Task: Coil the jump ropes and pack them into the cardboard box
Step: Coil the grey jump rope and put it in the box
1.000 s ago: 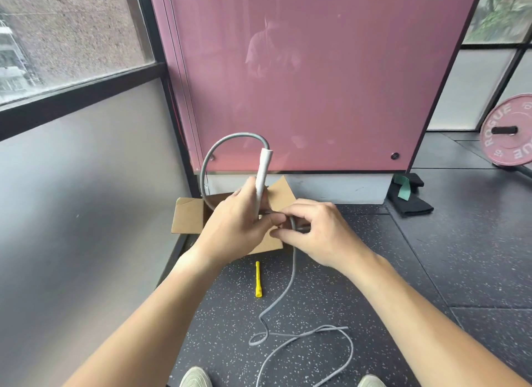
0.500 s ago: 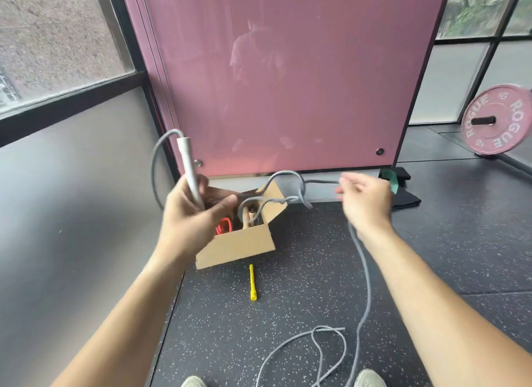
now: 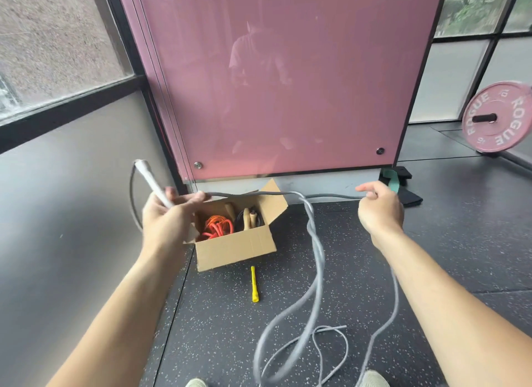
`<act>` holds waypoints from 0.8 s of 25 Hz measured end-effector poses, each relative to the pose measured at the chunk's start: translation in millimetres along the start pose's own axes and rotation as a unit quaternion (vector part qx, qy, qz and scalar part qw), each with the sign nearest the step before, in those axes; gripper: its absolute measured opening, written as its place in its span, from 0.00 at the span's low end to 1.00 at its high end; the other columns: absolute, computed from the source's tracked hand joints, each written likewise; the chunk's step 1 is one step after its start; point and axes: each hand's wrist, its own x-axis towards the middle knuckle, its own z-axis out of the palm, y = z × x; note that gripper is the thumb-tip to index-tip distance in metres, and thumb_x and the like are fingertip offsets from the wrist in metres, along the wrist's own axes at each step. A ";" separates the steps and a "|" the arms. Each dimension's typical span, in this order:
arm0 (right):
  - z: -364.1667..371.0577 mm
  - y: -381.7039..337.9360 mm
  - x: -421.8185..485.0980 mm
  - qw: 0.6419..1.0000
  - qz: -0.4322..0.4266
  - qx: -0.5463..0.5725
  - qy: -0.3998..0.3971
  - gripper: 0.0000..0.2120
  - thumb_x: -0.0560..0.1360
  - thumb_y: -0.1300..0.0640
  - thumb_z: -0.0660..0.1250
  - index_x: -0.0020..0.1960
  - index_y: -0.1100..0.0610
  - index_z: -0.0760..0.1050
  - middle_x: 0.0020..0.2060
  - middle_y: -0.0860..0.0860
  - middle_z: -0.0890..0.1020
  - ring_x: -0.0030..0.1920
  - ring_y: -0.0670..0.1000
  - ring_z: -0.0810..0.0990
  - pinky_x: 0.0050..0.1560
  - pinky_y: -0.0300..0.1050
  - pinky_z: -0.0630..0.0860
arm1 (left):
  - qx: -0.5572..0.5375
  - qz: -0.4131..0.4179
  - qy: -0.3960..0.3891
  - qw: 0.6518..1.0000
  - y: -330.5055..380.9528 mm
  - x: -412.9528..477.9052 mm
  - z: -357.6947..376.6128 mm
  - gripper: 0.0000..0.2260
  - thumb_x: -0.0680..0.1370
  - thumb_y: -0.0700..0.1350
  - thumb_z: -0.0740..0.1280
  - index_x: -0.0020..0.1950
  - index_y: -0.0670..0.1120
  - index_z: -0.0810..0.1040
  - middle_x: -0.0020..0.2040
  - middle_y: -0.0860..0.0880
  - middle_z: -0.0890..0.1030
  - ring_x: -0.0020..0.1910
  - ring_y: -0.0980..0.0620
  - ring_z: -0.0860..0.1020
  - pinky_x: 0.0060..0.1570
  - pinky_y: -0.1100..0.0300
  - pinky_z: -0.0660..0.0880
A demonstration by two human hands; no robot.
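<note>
Right hand (image 3: 380,211) pulled grey rope (image 3: 334,196) farther right.

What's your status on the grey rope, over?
Left grip holds white handle and grey rope. Right grip pinches rope, stretched above open cardboard box. Slack loose on floor, uncoiled. Yellow stick before box, not blocking.

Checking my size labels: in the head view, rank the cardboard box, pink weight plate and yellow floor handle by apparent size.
cardboard box
pink weight plate, though farther away and cut by the frame edge
yellow handle, clearly smallest
</note>
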 end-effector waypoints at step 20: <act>58.6 -12.0 -109.6 0.800 -0.289 -0.147 -0.505 0.50 0.67 0.48 0.81 0.78 0.34 0.54 0.77 0.40 0.61 0.76 0.45 0.61 0.75 0.47 0.61 | -0.204 -0.236 -0.062 0.948 -14.0 3.8 6.8 0.09 0.79 0.38 0.67 0.45 0.51 0.72 0.45 0.53 0.81 0.25 0.62 0.69 0.45 0.60 0.71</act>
